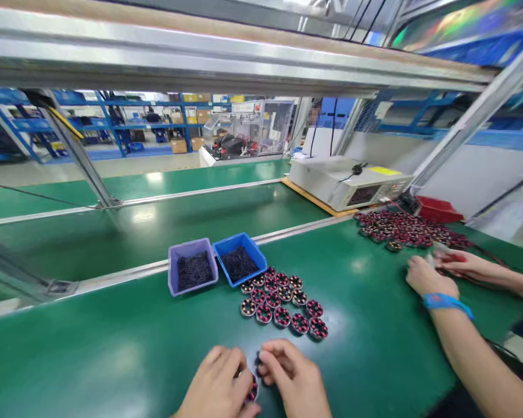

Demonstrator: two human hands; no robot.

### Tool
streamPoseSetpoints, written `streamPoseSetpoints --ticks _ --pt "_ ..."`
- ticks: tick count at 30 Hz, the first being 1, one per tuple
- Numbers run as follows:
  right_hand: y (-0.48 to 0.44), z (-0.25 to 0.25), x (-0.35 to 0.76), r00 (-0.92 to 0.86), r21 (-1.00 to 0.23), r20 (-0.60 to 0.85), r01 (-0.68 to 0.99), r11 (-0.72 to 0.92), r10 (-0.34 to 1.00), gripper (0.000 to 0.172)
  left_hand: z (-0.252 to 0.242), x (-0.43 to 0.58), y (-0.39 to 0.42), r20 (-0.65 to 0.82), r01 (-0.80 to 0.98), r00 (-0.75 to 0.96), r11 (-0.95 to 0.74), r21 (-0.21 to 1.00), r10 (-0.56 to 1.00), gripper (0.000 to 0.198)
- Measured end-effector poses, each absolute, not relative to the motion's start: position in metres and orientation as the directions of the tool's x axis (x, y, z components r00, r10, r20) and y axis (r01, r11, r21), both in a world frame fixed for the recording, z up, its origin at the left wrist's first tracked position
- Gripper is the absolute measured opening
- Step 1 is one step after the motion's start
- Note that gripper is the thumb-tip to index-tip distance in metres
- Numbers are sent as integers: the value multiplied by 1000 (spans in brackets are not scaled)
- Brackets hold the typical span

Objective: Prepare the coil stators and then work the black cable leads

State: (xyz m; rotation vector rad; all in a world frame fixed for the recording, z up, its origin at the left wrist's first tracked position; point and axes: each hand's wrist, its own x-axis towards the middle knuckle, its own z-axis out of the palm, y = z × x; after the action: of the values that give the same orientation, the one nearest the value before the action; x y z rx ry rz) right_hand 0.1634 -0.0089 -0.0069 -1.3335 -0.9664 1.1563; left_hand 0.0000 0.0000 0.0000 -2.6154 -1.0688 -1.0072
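Observation:
At the bottom of the head view, my left hand (218, 383) curls around a small round wound coil part (253, 388) with red and dark windings. My right hand (290, 374) is closed in a pinch just beside it, fingertips touching the same part. Just beyond my hands, several similar round coil parts (283, 302) lie in rows on the green mat (113, 348). A purple bin (192, 267) and a blue bin (239, 258), each holding small dark pieces, stand side by side behind them.
At the right, another person's hands (436, 273), one wrist with a blue band, rest by a large heap of coil parts (409, 229). A white instrument box (348, 183) sits on a wooden board behind. A green conveyor belt (157, 220) runs across the back.

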Motion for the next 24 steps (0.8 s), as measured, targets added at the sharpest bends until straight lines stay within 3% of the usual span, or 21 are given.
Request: streamPoseSetpoints --ticks 7,24 --pt "-7 -10 173 85 -991 -130 -24 -129 988 49 -4 -2 -2 617 668 536 -736 107 577 51" --pt "-10 -13 176 72 -995 -81 54 -85 994 44 4 0 0 632 677 524 -730 97 570 57"
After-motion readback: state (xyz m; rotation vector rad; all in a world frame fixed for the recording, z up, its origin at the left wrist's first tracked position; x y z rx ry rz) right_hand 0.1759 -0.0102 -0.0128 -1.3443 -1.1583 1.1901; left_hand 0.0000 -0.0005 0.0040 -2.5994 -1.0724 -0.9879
